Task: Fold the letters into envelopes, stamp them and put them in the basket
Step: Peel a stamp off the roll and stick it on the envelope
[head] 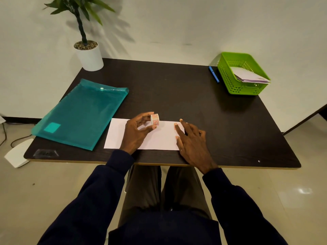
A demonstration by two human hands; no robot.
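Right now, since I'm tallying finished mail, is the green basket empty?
No, several white envelopes lie stacked inside the green basket.

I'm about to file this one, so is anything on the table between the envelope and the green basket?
Nothing visible does: bare table lies between the envelope and the basket. A blue pen lies just beside the basket's left wall.

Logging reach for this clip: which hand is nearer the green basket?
Right. The right hand presses the right end of the envelope, left of the basket; the left hand holds the stamp roll farther left.
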